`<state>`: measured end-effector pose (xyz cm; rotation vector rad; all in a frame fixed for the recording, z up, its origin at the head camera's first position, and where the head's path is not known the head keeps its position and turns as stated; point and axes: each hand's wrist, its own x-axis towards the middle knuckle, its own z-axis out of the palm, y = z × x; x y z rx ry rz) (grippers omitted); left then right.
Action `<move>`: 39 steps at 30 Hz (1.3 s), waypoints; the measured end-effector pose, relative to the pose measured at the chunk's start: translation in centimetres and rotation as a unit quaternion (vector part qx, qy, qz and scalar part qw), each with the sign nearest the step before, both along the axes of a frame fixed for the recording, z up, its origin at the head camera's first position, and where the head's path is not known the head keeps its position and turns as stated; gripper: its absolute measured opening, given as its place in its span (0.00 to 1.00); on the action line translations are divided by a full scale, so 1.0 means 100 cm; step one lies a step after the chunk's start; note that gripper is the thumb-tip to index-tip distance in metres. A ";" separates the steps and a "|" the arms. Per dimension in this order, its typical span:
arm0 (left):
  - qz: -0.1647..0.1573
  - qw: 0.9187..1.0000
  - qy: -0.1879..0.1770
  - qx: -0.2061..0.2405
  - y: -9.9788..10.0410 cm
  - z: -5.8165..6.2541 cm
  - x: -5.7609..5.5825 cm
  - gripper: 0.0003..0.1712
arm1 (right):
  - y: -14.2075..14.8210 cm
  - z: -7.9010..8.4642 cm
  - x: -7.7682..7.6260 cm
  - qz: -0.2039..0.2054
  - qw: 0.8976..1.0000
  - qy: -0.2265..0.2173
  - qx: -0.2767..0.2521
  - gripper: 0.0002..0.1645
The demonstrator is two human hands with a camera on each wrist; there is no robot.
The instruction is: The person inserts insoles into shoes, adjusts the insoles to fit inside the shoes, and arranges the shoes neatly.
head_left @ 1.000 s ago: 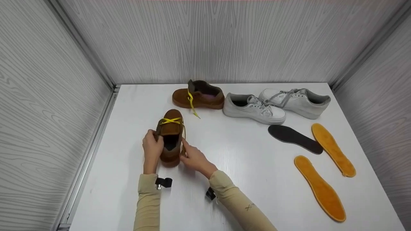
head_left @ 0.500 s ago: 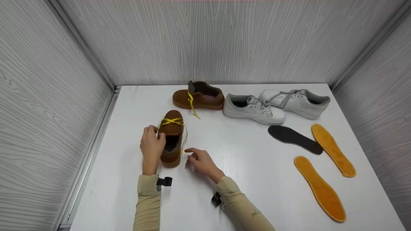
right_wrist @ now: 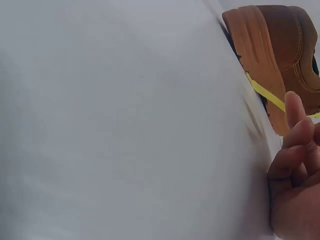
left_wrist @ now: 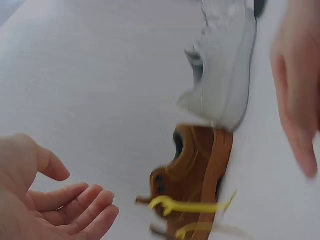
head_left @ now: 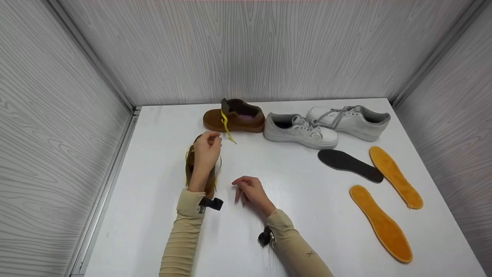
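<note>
A brown shoe (head_left: 210, 186) with yellow laces stands at the left of the table, toe pointing away and partly hidden under my left hand (head_left: 205, 152). That hand is over its front, and in the left wrist view its loosely curled fingers (left_wrist: 82, 212) hold nothing. My right hand (head_left: 251, 190) hovers a little to the right of the same shoe, fingers slightly bent and holding nothing. The right wrist view shows the shoe's side (right_wrist: 255, 45) with a yellow lace end (right_wrist: 267, 95) hanging down. Behind it lies a second brown shoe (head_left: 246, 123), its yellow lace (head_left: 226, 125) loose.
Two white sneakers (head_left: 296, 138) with grey laces stand at the back right of the brown pair. On the right lie a black insole (head_left: 349, 163) and two orange insoles (head_left: 380, 223), one touching the black one. Grey wood-grain walls (head_left: 246, 50) enclose the white table (head_left: 307, 215).
The left hand has let go of the near shoe's side and moved up and right across it. The right hand has released the shoe's lace side and drawn away to the right.
</note>
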<state>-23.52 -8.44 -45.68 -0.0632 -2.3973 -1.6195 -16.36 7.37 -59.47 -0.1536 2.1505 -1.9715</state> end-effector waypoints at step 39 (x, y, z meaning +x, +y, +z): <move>0.029 0.854 -0.305 0.421 0.087 -0.035 -0.097 0.25 | 0.006 -0.007 -0.008 -0.044 0.999 -0.016 -0.026 0.11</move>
